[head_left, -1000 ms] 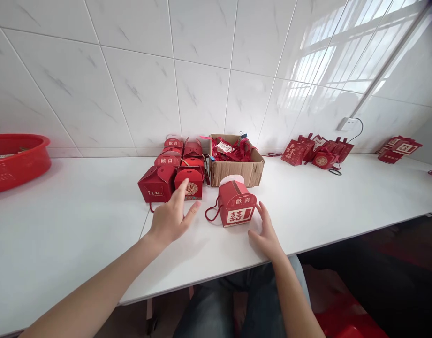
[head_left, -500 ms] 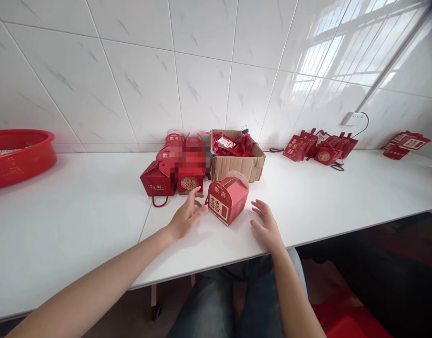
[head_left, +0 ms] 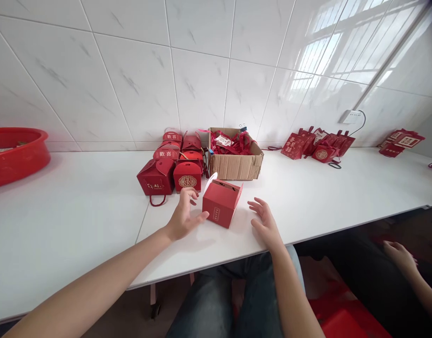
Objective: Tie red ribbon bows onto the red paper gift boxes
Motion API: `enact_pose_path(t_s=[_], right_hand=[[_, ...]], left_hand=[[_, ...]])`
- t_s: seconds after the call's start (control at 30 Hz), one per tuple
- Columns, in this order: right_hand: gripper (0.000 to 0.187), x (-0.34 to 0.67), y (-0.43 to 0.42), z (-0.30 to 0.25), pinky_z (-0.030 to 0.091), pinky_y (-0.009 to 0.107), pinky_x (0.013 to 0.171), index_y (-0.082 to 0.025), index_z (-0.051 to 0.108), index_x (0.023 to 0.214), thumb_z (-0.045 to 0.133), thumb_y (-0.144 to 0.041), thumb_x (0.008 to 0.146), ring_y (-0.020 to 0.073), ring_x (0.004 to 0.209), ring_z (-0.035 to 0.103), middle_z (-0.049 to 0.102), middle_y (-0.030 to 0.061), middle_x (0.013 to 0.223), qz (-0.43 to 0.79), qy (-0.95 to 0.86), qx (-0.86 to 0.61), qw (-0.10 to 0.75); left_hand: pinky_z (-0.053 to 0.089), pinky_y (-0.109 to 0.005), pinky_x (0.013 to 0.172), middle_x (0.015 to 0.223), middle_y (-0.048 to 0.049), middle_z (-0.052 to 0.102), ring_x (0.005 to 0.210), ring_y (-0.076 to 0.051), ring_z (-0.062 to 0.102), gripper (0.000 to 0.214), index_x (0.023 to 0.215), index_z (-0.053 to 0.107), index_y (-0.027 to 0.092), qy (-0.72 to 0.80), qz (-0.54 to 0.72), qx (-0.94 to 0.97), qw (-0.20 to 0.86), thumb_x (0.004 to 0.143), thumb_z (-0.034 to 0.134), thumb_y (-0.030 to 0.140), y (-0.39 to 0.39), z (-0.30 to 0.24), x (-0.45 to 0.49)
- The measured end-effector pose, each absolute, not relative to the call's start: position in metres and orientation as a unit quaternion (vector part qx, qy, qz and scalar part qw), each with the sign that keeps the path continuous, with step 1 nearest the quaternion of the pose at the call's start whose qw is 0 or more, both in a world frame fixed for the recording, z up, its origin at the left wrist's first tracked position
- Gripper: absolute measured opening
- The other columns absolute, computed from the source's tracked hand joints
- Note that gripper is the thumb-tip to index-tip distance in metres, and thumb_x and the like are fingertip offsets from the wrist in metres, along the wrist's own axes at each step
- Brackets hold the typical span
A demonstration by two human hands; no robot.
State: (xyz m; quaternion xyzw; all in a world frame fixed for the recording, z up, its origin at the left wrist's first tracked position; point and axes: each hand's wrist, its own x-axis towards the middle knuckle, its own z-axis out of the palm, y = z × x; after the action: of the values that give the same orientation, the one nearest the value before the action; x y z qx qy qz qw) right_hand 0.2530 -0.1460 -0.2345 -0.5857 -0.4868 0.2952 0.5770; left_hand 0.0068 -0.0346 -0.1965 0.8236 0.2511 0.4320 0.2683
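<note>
At the frame's centre, the red paperboard gift box (head_left: 218,206) is flanked by the left grip (head_left: 182,218) and right grip (head_left: 267,224), fingers apart (left-thumb contact cannot be told). Presumably light, stiff but crushable, it is best held by its side walls.

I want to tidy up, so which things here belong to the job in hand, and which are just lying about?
Belongs, judging by place and likeness:
red box between the left hand and right hand
similar boxes beyond left hand, probably

Apparently lying about:
red basin
cardboard box, though possibly in use
red paper items along the right
</note>
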Motion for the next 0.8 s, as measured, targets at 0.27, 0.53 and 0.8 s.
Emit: enact_pose_path(t_s=[0.27, 0.53, 0.8], right_hand=[[0.068, 0.247, -0.155, -0.224, 0.045, 0.04, 0.087, -0.025, 0.035, 0.13, 0.045, -0.012, 0.064, 0.0214, 0.093, 0.061, 0.066, 0.0023, 0.091, 0.362, -0.53, -0.536, 0.549], [0.069, 0.248, -0.143, -0.23, 0.041, 0.044, 0.098, -0.025, 0.039, 0.127, 0.045, -0.013, 0.06, 0.0244, 0.125, 0.045, 0.046, 0.0098, 0.136, 0.279, -0.468, -0.598, 0.588], [0.098, 0.244, -0.141, -0.225, 0.021, 0.051, 0.114, -0.027, 0.012, 0.15, 0.049, -0.011, 0.06, 0.0256, 0.14, 0.029, 0.037, 0.0073, 0.149, 0.293, -0.582, -0.58, 0.489]], left_hand=[[0.045, -0.038, 0.087, 0.1, -0.0082, 0.065, 0.097, -0.023, 0.057, 0.022, 0.096, 0.061, 0.019, 0.182, 0.341, 0.889, 0.246, 0.089, 0.049, 0.037, -0.035, -0.188, 0.004], [0.041, -0.042, 0.097, 0.116, -0.0104, 0.057, 0.112, -0.026, 0.051, 0.042, 0.111, 0.053, 0.018, 0.301, 0.353, 0.833, 0.301, 0.092, 0.035, 0.051, -0.032, -0.192, 0.006], [0.041, -0.039, 0.093, 0.104, -0.0073, 0.059, 0.103, -0.024, 0.053, 0.034, 0.094, 0.062, 0.021, 0.23, 0.304, 0.877, 0.293, 0.093, 0.038, 0.046, -0.033, -0.191, 0.01]])
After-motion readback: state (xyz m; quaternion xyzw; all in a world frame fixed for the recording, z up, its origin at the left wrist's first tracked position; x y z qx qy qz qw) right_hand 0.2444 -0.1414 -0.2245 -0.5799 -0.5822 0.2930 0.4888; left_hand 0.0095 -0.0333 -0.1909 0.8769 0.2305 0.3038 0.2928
